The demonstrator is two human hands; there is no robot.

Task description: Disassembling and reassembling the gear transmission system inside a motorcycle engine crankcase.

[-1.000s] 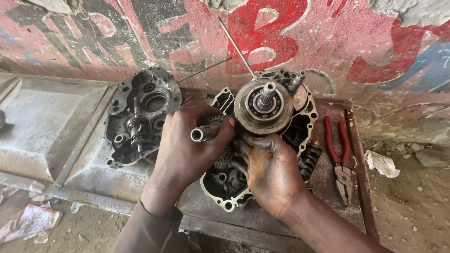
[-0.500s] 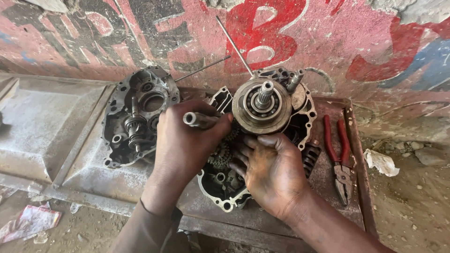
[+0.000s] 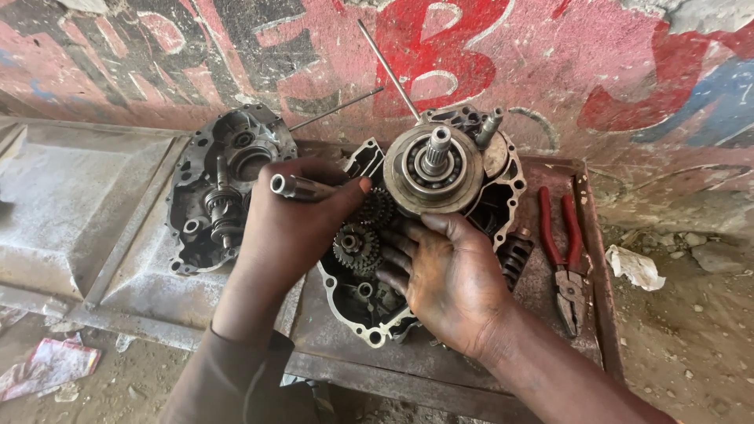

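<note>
The left hand (image 3: 294, 228) grips a short metal shaft (image 3: 302, 187), held level just above the gears (image 3: 360, 243) inside the open engine case (image 3: 369, 302). The right hand (image 3: 448, 279) lies spread, holding nothing, fingertips in the case below the crank assembly (image 3: 432, 169). A second case half (image 3: 216, 188) lies left; red pliers (image 3: 561, 251) right on the surface (image 3: 330, 345).

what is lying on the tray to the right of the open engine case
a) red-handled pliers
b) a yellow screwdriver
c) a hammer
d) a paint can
a: red-handled pliers lie flat on the metal tray, just right of the engine case that the right hand is working in.
</note>
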